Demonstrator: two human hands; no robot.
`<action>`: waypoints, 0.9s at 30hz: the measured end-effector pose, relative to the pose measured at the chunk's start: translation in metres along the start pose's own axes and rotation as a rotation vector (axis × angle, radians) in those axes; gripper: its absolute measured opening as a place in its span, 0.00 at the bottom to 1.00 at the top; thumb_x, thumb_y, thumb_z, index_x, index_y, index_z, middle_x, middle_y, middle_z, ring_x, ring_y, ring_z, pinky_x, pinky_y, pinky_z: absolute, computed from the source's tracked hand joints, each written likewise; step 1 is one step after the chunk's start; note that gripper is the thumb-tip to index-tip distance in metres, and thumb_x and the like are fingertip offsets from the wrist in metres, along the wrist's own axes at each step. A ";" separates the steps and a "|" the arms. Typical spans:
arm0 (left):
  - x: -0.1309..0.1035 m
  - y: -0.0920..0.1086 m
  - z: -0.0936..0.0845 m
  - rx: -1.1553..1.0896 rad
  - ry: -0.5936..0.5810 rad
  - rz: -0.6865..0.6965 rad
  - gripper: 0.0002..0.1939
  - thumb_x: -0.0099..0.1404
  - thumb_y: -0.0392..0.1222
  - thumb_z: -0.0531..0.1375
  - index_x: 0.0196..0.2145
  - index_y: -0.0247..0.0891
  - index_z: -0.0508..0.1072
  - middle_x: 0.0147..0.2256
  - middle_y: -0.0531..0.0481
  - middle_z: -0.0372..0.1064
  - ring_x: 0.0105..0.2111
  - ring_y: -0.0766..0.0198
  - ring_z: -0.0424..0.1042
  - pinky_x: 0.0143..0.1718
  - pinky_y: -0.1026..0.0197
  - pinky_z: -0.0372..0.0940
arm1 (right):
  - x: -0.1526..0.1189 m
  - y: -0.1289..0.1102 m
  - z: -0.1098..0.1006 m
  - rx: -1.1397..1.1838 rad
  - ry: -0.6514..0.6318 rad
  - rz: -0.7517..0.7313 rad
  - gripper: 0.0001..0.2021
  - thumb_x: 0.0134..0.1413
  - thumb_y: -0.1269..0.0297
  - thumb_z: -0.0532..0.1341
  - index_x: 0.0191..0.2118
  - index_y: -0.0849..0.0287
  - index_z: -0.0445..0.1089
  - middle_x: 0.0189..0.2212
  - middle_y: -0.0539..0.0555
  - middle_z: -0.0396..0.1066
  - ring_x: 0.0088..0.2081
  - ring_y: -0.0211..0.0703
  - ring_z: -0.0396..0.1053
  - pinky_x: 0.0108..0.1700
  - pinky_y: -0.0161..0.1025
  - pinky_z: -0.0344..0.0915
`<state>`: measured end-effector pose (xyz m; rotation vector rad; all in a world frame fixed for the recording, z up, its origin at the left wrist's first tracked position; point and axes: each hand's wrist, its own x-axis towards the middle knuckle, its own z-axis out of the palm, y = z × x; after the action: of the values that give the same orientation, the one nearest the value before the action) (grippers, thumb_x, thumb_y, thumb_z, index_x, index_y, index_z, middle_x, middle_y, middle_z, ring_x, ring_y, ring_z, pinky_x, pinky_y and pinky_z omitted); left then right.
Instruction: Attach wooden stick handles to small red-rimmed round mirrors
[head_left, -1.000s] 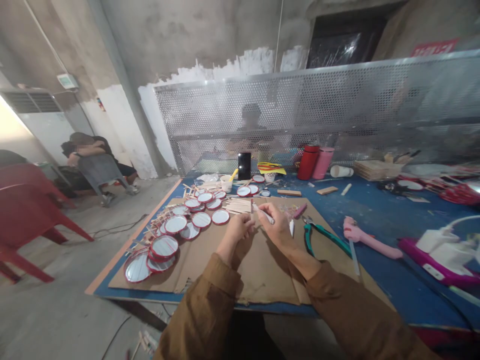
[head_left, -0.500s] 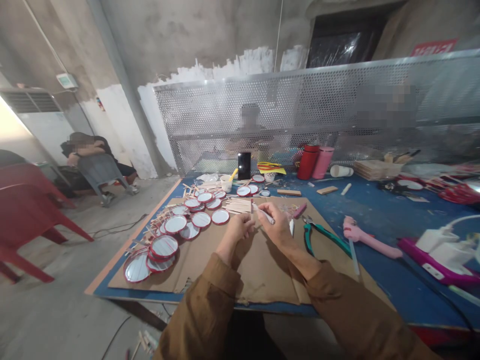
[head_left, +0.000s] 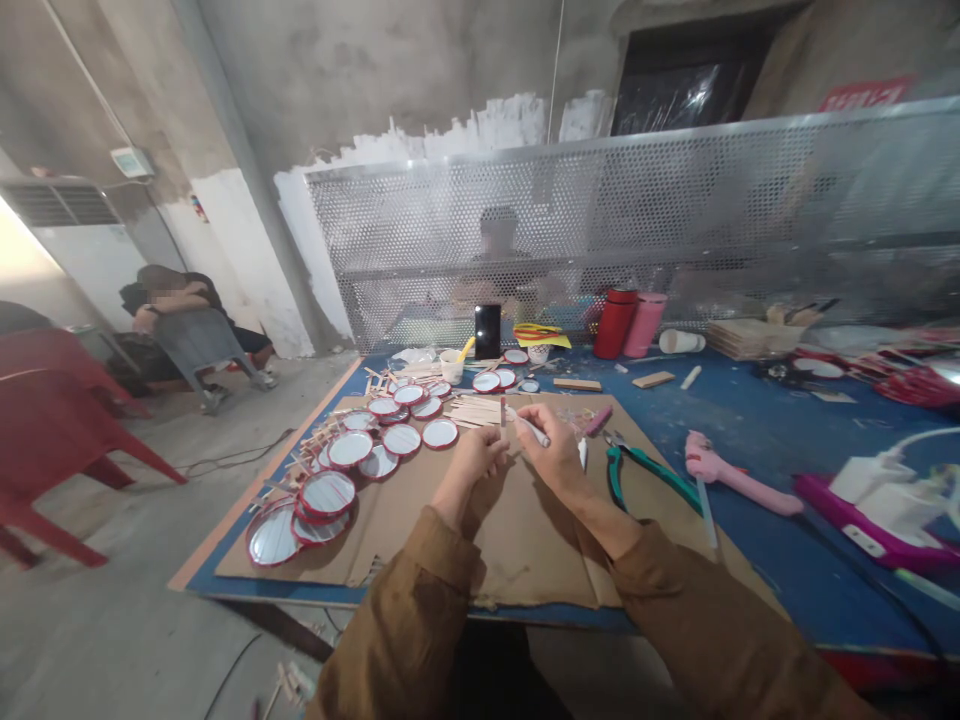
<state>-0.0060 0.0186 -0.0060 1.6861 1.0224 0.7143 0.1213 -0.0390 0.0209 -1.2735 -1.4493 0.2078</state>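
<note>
My left hand (head_left: 480,456) pinches a small thin stick (head_left: 504,418) upright above the cardboard (head_left: 525,560). Closed around a white pen-like tube (head_left: 531,428), my right hand (head_left: 553,446) holds its tip close beside the stick; whether the two touch is too small to tell. Behind my left hand lie pale wooden sticks (head_left: 474,411). Round red-rimmed discs (head_left: 328,493) are spread and partly stacked to the left. Green-handled pliers (head_left: 660,473) rest to the right of my right hand.
A pink glue gun (head_left: 739,482) and a purple power strip (head_left: 855,525) lie at the right. Farther back stand a black phone (head_left: 487,332), a cup (head_left: 452,366) and a red bottle (head_left: 616,325). A person (head_left: 180,300) sits at the far left.
</note>
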 end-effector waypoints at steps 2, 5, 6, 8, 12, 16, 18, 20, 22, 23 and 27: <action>0.000 0.000 0.000 0.004 -0.004 0.002 0.12 0.59 0.41 0.56 0.21 0.37 0.61 0.16 0.56 0.61 0.12 0.75 0.57 0.13 0.69 0.50 | 0.000 0.000 0.001 -0.002 -0.014 -0.016 0.08 0.54 0.60 0.55 0.34 0.57 0.66 0.29 0.52 0.72 0.31 0.41 0.69 0.34 0.35 0.63; 0.001 -0.003 0.000 0.020 0.000 0.011 0.12 0.59 0.40 0.56 0.21 0.37 0.61 0.15 0.56 0.60 0.12 0.75 0.57 0.13 0.70 0.50 | 0.000 -0.001 0.000 -0.034 -0.005 -0.011 0.07 0.53 0.60 0.55 0.34 0.57 0.66 0.29 0.52 0.72 0.30 0.41 0.70 0.34 0.35 0.63; 0.002 -0.004 0.001 0.021 0.004 0.016 0.11 0.59 0.40 0.56 0.20 0.37 0.61 0.16 0.55 0.61 0.12 0.75 0.57 0.12 0.70 0.50 | 0.000 -0.002 0.000 -0.046 0.005 -0.007 0.07 0.53 0.61 0.55 0.34 0.57 0.66 0.28 0.52 0.72 0.30 0.41 0.70 0.33 0.35 0.63; 0.003 -0.006 0.001 0.016 0.006 0.029 0.11 0.59 0.40 0.55 0.21 0.37 0.61 0.16 0.55 0.61 0.12 0.75 0.57 0.13 0.70 0.51 | 0.000 -0.003 -0.001 -0.055 0.026 -0.006 0.07 0.52 0.61 0.55 0.33 0.57 0.66 0.28 0.52 0.72 0.29 0.41 0.69 0.33 0.35 0.64; 0.004 -0.007 0.000 0.011 -0.005 0.034 0.11 0.59 0.42 0.56 0.21 0.37 0.61 0.16 0.55 0.62 0.12 0.74 0.58 0.12 0.70 0.51 | 0.000 -0.001 0.000 -0.006 -0.016 -0.020 0.07 0.53 0.60 0.55 0.34 0.57 0.66 0.29 0.53 0.72 0.30 0.41 0.69 0.33 0.35 0.64; 0.002 -0.004 0.000 0.017 0.006 0.032 0.12 0.59 0.42 0.57 0.20 0.37 0.61 0.16 0.55 0.61 0.12 0.74 0.58 0.12 0.70 0.51 | 0.000 -0.001 0.001 -0.033 -0.025 0.005 0.07 0.52 0.61 0.55 0.33 0.56 0.66 0.28 0.52 0.72 0.30 0.42 0.70 0.33 0.36 0.64; 0.001 -0.003 0.000 0.006 0.008 0.021 0.13 0.59 0.42 0.57 0.20 0.37 0.61 0.16 0.55 0.61 0.12 0.75 0.57 0.12 0.70 0.50 | 0.000 -0.003 0.000 -0.066 0.031 0.016 0.07 0.52 0.60 0.55 0.32 0.56 0.66 0.27 0.52 0.72 0.29 0.42 0.69 0.33 0.35 0.64; 0.001 -0.003 0.000 -0.007 0.004 0.019 0.13 0.58 0.42 0.57 0.20 0.37 0.61 0.16 0.55 0.61 0.12 0.75 0.57 0.12 0.70 0.50 | 0.001 -0.005 -0.002 -0.064 0.071 0.015 0.07 0.52 0.59 0.55 0.32 0.56 0.66 0.26 0.52 0.72 0.28 0.41 0.69 0.32 0.35 0.64; 0.001 -0.004 0.000 -0.012 0.001 0.021 0.12 0.58 0.42 0.57 0.20 0.37 0.61 0.16 0.55 0.61 0.12 0.75 0.58 0.12 0.70 0.50 | 0.001 -0.006 -0.003 -0.053 0.078 0.009 0.08 0.52 0.59 0.55 0.32 0.56 0.66 0.26 0.51 0.71 0.27 0.40 0.68 0.31 0.35 0.64; 0.002 -0.004 0.000 -0.008 0.001 0.021 0.12 0.58 0.42 0.57 0.20 0.37 0.61 0.16 0.55 0.61 0.12 0.75 0.57 0.12 0.70 0.50 | 0.001 -0.005 -0.003 -0.048 0.072 0.006 0.08 0.52 0.59 0.55 0.32 0.57 0.66 0.26 0.51 0.71 0.27 0.40 0.69 0.31 0.35 0.64; 0.002 -0.003 0.000 0.015 0.007 0.031 0.12 0.59 0.41 0.56 0.20 0.37 0.61 0.16 0.55 0.61 0.12 0.75 0.57 0.12 0.70 0.50 | 0.000 -0.002 0.000 -0.006 0.001 0.001 0.08 0.53 0.60 0.54 0.33 0.57 0.66 0.27 0.52 0.72 0.28 0.41 0.69 0.31 0.35 0.63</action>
<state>-0.0062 0.0210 -0.0092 1.7165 1.0103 0.7347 0.1197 -0.0396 0.0225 -1.2787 -1.4496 0.2032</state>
